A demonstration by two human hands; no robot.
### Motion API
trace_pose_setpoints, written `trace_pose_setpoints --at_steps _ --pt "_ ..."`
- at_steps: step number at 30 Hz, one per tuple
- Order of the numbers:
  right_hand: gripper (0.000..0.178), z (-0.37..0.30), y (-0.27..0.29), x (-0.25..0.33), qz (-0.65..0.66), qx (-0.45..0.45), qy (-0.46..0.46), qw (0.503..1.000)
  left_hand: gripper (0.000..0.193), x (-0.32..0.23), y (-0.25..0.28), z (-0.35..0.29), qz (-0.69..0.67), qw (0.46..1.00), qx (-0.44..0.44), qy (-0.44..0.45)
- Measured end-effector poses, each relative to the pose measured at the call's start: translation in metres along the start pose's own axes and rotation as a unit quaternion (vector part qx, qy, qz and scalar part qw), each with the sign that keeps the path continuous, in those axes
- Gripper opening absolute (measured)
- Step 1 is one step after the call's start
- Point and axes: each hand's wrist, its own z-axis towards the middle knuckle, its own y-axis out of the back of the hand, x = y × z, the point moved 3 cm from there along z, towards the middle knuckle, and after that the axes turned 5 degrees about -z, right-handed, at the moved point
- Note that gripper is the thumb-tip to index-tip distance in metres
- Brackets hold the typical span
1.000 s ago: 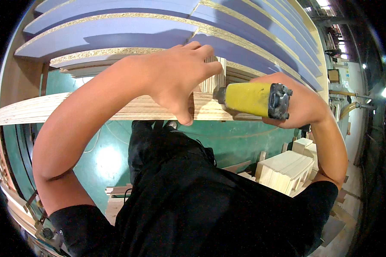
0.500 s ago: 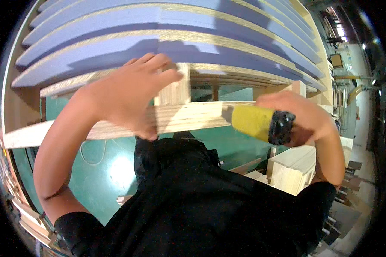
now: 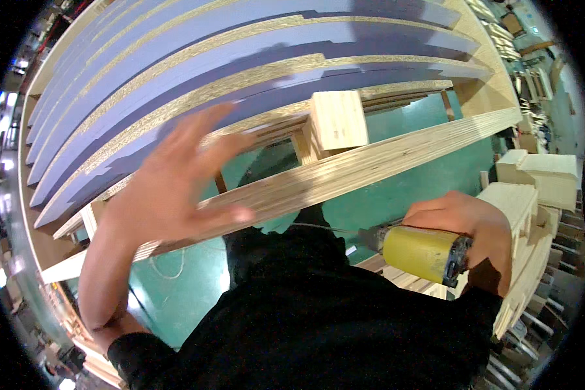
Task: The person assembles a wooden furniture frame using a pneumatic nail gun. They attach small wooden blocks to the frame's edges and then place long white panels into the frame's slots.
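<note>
Yellow plastic is showing in the right hand (image 3: 465, 224), which is wrapping firmly around the body of a cylindrical power tool with a yellow casing and a dark metal end (image 3: 426, 253). That tool is sitting low at the right of the view, below the long pale plywood plank (image 3: 370, 172) and apart from it, with its nose pointing left toward the person's black garment (image 3: 318, 318). The left hand (image 3: 175, 185) is hovering open with fingers spread wide, holding nothing; it is lying in front of the plank's left stretch, though whether the palm is touching the wood cannot be told because the hand is blurred. A square-ended block of light softwood (image 3: 337, 120) is standing on the plank's upper edge, near its middle. Behind both, a stack of curved chipboard panels with lilac-blue faces (image 3: 227, 71) is filling the upper part of the view. A green floor (image 3: 409, 188) is showing beneath the plank, and stacked pale wooden pieces (image 3: 539, 175) are lying at the right.
</note>
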Motion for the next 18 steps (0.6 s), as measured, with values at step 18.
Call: trace_pose_setpoints --at_steps 18 --pt "0.062 -0.11 0.044 -0.121 -0.019 -0.028 0.081 0.996 0.045 -0.037 -0.061 0.157 -0.077 0.996 0.028 0.023"
